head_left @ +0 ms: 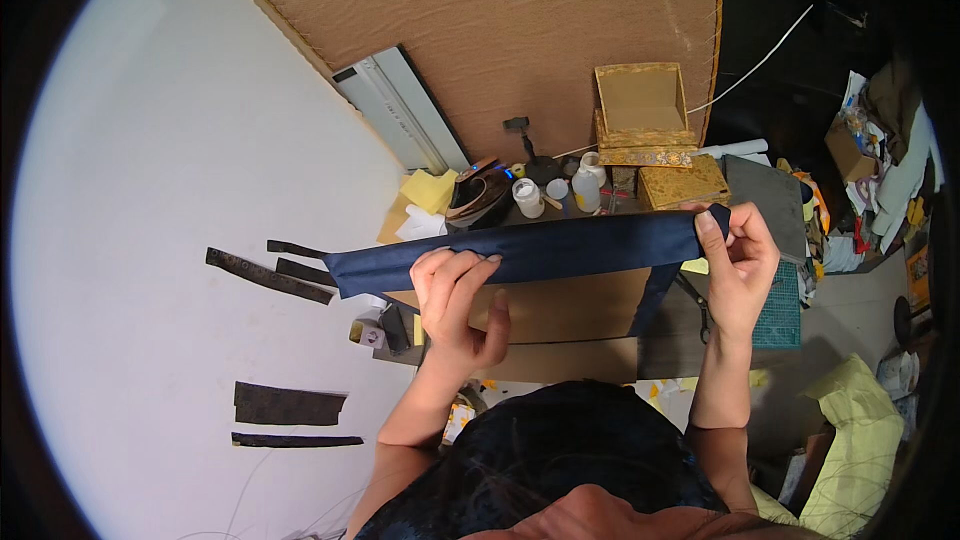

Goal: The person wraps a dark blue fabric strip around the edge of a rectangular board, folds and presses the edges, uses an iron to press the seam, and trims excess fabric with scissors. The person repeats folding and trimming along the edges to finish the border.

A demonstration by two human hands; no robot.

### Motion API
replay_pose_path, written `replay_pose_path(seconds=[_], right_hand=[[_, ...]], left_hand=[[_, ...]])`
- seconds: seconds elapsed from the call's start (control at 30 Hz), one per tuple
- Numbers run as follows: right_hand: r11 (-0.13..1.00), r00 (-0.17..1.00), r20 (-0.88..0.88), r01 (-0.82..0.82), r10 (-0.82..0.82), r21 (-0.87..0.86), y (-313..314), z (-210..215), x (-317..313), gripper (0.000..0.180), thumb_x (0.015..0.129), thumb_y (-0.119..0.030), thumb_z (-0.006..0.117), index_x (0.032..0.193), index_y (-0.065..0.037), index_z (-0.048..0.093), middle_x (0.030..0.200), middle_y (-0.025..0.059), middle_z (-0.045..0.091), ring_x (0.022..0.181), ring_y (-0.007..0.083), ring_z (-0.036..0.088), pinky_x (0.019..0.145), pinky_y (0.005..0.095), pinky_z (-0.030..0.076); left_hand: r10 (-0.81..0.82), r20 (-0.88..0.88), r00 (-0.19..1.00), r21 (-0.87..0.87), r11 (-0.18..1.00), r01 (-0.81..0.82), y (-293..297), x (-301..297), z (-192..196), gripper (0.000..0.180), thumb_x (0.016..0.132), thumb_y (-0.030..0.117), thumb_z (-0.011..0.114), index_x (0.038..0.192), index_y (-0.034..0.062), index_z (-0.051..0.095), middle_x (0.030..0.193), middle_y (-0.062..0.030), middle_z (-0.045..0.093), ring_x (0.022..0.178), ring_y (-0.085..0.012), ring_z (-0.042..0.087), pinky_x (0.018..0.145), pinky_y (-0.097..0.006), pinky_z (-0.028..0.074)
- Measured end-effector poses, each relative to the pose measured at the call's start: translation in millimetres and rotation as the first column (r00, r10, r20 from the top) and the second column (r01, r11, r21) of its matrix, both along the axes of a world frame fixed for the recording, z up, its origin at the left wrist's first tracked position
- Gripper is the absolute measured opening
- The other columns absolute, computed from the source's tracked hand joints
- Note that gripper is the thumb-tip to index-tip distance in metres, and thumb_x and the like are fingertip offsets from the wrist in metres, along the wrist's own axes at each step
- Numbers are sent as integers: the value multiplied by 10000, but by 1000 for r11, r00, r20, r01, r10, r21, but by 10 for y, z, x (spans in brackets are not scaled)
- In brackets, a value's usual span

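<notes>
Bench: cluttered worktable (600, 365), jars, gold box (643, 110).
Hands: left hand (455, 295), right hand (738, 262) pinching navy fabric strip (560, 248).
Tip: keep it taut, level.

Much lies behind the cloth strip, the hands and the head.

Under the left hand (455, 305) grip, the fingertips curl over the blue strip (590, 245) and hide its near edge there; the thumb covers part of the brown board (570, 305) below. At the right hand (740, 265) grip, the strip's end is pinched out of sight, and its hanging tail passes behind the board. Beyond the strip, the bottles (585, 190) and dark tools on the desk (780, 200) show only their tops, too small to tell apart. Right of that grip, the pile of clutter (880, 150) blurs into the dark rim. Below both grips, the person's head and dark top block the desk's near edge.
</notes>
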State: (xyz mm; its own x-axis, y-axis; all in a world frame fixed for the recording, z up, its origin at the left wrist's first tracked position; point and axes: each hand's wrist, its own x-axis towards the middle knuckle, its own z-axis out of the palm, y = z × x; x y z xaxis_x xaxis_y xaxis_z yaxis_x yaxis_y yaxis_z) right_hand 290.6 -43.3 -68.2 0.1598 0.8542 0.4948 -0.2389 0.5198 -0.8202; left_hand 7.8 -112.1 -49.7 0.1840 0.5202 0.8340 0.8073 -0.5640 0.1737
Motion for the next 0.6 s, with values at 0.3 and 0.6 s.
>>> replay_pose_path(seconds=[0.3, 0.6], right_hand=[[994, 985, 173, -1, 20, -108, -78, 219, 97, 197, 1003, -44, 574, 863, -64, 436, 1125, 222, 695, 980, 138, 631, 842, 259, 481], [992, 989, 150, 32, -14, -121, -17, 108, 70, 252, 975, -65, 647, 805, -96, 463, 703, -99, 436, 634, -11, 312, 554, 184, 239]], left_hand=[[5, 32, 999, -69, 998, -2, -39, -2, 34, 444, 600, 18, 685, 1043, -13, 685, 1053, -138, 605, 982, -338, 506, 892, -426, 413], [-8, -20, 1000, -41, 999, 7, -7, 38, 39, 465, 601, 98, 727, 1056, 10, 693, 1033, -110, 592, 974, -311, 503, 930, -448, 365]])
